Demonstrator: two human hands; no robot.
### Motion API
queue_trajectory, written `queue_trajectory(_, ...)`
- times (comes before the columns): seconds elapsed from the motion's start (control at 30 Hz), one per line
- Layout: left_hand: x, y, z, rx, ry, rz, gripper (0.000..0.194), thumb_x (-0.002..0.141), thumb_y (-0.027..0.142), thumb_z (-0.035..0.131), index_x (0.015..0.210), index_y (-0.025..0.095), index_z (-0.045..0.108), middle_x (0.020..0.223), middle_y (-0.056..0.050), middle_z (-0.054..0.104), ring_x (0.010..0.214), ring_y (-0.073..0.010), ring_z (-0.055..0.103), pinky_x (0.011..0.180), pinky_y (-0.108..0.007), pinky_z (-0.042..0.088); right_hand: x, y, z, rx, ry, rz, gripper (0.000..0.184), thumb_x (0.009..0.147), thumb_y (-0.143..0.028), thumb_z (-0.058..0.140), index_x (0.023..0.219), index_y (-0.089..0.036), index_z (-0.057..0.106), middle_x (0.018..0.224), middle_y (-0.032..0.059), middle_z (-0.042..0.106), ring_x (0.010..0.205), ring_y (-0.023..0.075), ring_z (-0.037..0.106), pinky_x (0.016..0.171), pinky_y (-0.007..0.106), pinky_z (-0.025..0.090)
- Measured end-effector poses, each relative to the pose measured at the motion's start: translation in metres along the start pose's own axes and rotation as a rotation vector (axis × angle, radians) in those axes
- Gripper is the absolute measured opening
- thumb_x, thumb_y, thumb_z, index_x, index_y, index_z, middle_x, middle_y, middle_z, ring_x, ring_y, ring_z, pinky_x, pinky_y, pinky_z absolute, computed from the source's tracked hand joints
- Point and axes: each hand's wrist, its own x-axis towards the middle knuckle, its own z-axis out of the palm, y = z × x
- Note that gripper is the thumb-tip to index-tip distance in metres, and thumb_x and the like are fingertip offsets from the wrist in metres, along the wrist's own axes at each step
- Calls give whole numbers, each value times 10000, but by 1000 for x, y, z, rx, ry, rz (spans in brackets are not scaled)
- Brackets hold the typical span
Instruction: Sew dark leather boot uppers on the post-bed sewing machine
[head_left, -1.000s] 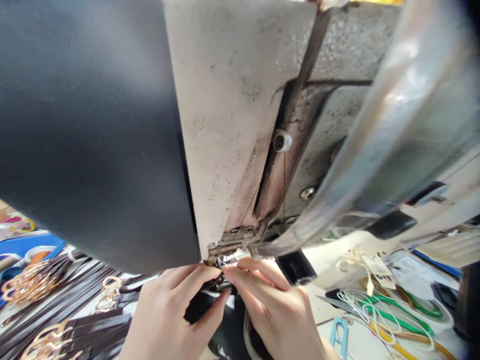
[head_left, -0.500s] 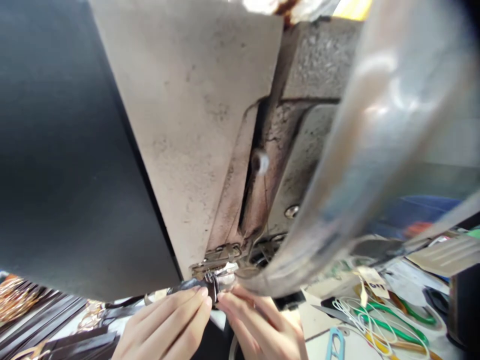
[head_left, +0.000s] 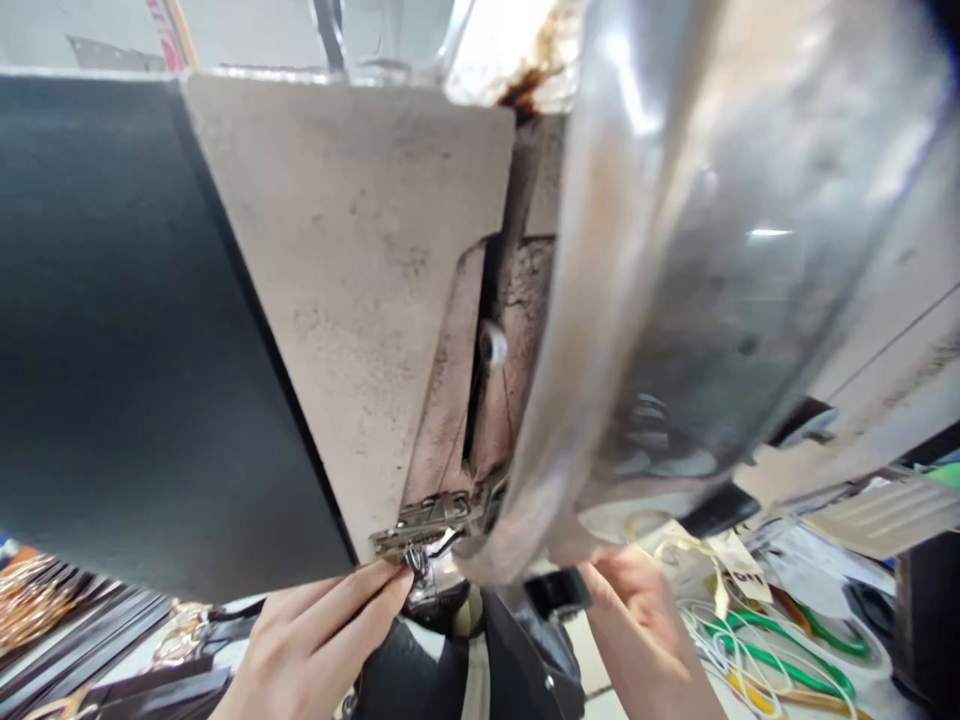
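Working at sewing machine (head_left: 337,310): left hand (head_left: 319,630) beside presser foot (head_left: 417,564), right hand (head_left: 639,620) apart; can't tell either grip. Go slow, mind foot.

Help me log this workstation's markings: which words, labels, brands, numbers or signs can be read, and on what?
None reads clearly.
Pale tag, right side: dark characters, too blurred to read.
Strip, top left: red marks, perhaps lettering, too blurred and cut off to read.
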Motion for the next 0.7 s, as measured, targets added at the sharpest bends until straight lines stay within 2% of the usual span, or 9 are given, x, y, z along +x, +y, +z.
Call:
queue_trajectory(0.1, -1, -3, 6, 13, 16, 23, 309, 1031, 106, 367, 1206, 174, 613, 1074, -55, 776, 951, -147, 755, 815, -225, 597, 3, -8, 8, -150, -179, -197, 243, 1009, -315, 491, 886, -241, 688, 885, 28, 713, 817, 184, 663, 767, 262, 549)
queue_trajectory(0.17, -2, -6, 10, 13, 20, 29, 291, 1015, 60, 386, 1178, 155, 607, 1027, -61, 780, 913, -140, 760, 776, -203, 602, 8, -12, 14, -257, -309, -383, 313, 968, -152, 410, 921, -260, 699, 926, 26, 708, 876, 189, 658, 813, 278, 527)
queue_trajectory(0.27, -2, -9, 14, -36, 59, 15, 274, 994, 57, 431, 1151, 177, 621, 986, -43, 786, 875, -145, 769, 749, -182, 611, 11, -15, 20, -408, -331, -525, 497, 849, -28, 385, 1138, -292, 690, 955, 41, 691, 888, 215, 646, 770, 296, 516)
queue_trajectory(0.4, -2, -7, 15, -95, 89, -42, 290, 983, 50, 432, 1144, 200, 620, 962, -31, 781, 848, -154, 770, 743, -186, 614, 8, -11, 21, -486, -325, -540, 627, 801, -4, 434, 1314, -311, 623, 1011, 46, 695, 882, 236, 635, 743, 309, 513)
queue_trajectory(0.47, -1, -5, 14, -122, 89, -52, 293, 977, 24, 426, 1130, 188, 614, 969, -40, 773, 862, -149, 766, 753, -180, 607, 7, -10, 21, -485, -339, -529, 624, 804, -5, 454, 1319, -315, 623, 1043, 45, 697, 912, 240, 637, 776, 321, 519)
queue_trajectory(0.6, 0, -6, 11, -132, 94, -42, 266, 961, 12, 472, 1091, 191, 620, 944, -33, 771, 849, -142, 761, 761, -174, 600, 8, -12, 22, -460, -326, -502, 583, 799, 3, 486, 1264, -300, 662, 1124, 54, 693, 1090, 248, 628, 916, 347, 520)
queue_trajectory(0.7, 3, -8, 8, -106, 85, -6, 245, 966, 17, 473, 1088, 171, 620, 936, -41, 759, 895, -135, 751, 835, -174, 585, 8, -14, 23, -445, -356, -463, 507, 818, -35, 555, 1244, -283, 675, 1174, 62, 697, 1157, 257, 623, 981, 368, 517)
